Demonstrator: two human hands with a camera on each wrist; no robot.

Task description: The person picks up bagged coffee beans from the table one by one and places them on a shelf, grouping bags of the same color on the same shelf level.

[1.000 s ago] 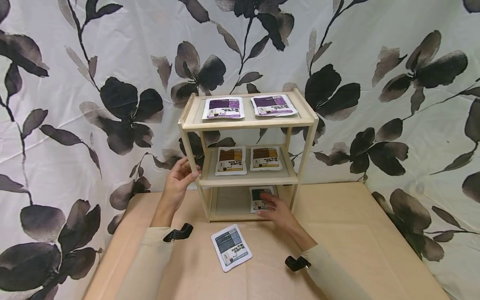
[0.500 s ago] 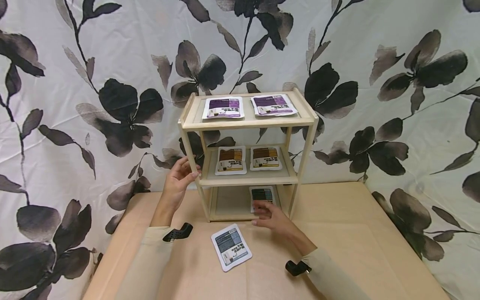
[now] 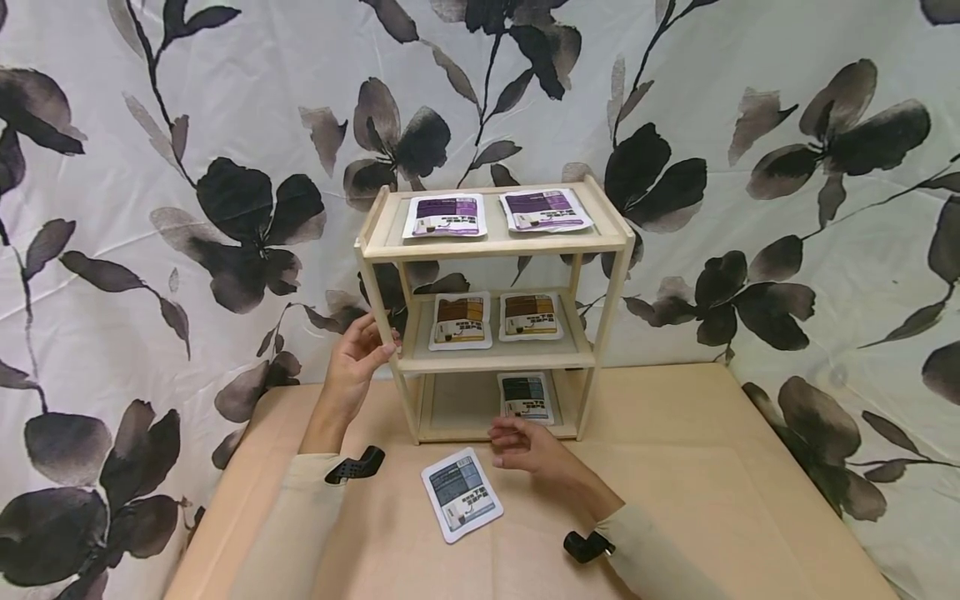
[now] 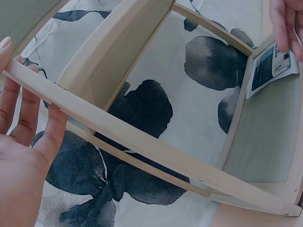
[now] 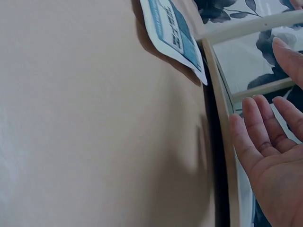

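A small wooden three-tier shelf rack (image 3: 495,364) stands against the back cloth. My left hand (image 3: 351,367) holds its left front post (image 4: 118,123), thumb on one side and fingers on the other. My right hand (image 3: 528,450) hovers in front of the bottom tier, fingers apart and lightly bent, with nothing in them. Behind it, a flat pouch with a dark teal label (image 3: 527,393) lies on the bottom tier's right half. Another pouch with a blue-grey label (image 3: 462,495) lies tilted on the table before the rack; the right wrist view shows it (image 5: 173,28) too.
Two purple-labelled pouches (image 3: 446,217) lie side by side on the top tier. The middle tier carries two brown-labelled pouches (image 3: 461,322). A floral cloth (image 3: 750,208) hangs behind the tan table (image 3: 675,467).
My right hand has drawn back from the bottom-tier pouch, toward me and slightly left, uncovering its label. The left hand keeps its hold on the post.
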